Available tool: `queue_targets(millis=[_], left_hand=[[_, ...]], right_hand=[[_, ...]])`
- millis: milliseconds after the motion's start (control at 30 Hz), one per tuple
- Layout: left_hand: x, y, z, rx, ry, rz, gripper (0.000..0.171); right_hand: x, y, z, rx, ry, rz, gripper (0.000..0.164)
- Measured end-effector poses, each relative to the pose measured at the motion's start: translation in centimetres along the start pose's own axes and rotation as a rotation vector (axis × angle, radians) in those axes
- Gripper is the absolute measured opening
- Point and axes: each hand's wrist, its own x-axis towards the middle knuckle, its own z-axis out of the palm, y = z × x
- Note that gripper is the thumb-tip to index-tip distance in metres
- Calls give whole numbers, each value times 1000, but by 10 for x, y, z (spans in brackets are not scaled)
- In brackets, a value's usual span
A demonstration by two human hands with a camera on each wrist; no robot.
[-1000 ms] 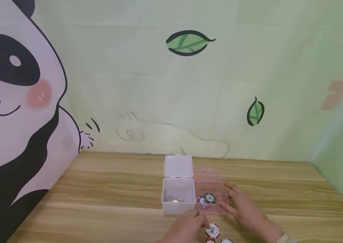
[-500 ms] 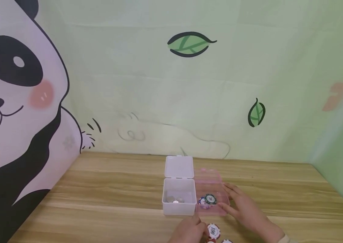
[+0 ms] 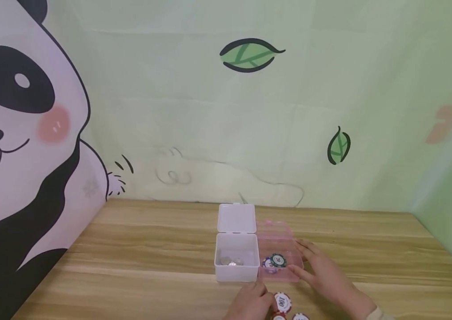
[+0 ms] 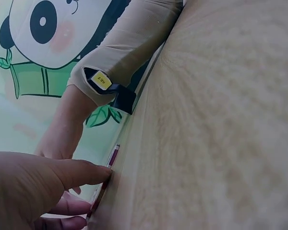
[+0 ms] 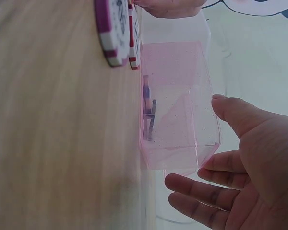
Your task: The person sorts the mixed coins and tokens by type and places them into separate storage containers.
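Fingers curled, my left hand [image 3: 250, 302] is low in the head view, at the left edge of a red-and-white poker chip [image 3: 282, 302] marked 100. In the left wrist view, thumb and fingers pinch a chip [image 4: 100, 195] lying at table level; its face is hidden. My right hand [image 3: 327, 278] rests against the right side of a clear pink box [image 3: 279, 276] with its lid raised. Its fingers are nearly straight in the right wrist view, and the thumb touches the rim. Inside the pink box lie a green chip [image 3: 278, 260] and a blue one [image 3: 267, 264].
Left of the pink box, touching it, stands a white box [image 3: 237, 274] with its lid up and several coins [image 3: 232, 262] inside. More chips lie near the front edge, one red [image 3: 279, 316] and one blue-edged [image 3: 300, 317]. A printed cloth [image 3: 194, 111] hangs behind the wooden table [image 3: 150, 258].
Left fingers have drawn in from above the 100 chip to its left edge and curled closer. The right hand and both boxes stay in place; the head view shifts slightly.
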Motion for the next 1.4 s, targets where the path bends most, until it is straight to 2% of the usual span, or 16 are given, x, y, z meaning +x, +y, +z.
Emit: queue_targets(millis=[267, 400, 667, 967, 1200, 1400], left_hand=[[0, -1, 3, -1, 41, 54, 11], [0, -1, 3, 27, 63, 80, 12], [2, 1, 3, 49, 52, 86, 10], [2, 2, -2, 18, -65, 19, 15], [1, 3, -5, 54, -60, 22, 15], [1, 3, -7, 46, -83, 24, 14]], right_hand=[[1, 1, 0, -12, 16, -19, 64], [1, -1, -3, -8, 18, -21, 64], [1, -1, -3, -9, 23, -26, 63], [0, -2, -2, -4, 20, -18, 64], [0, 0, 1, -16, 29, -26, 64], [1, 1, 2, -12, 33, -28, 64]])
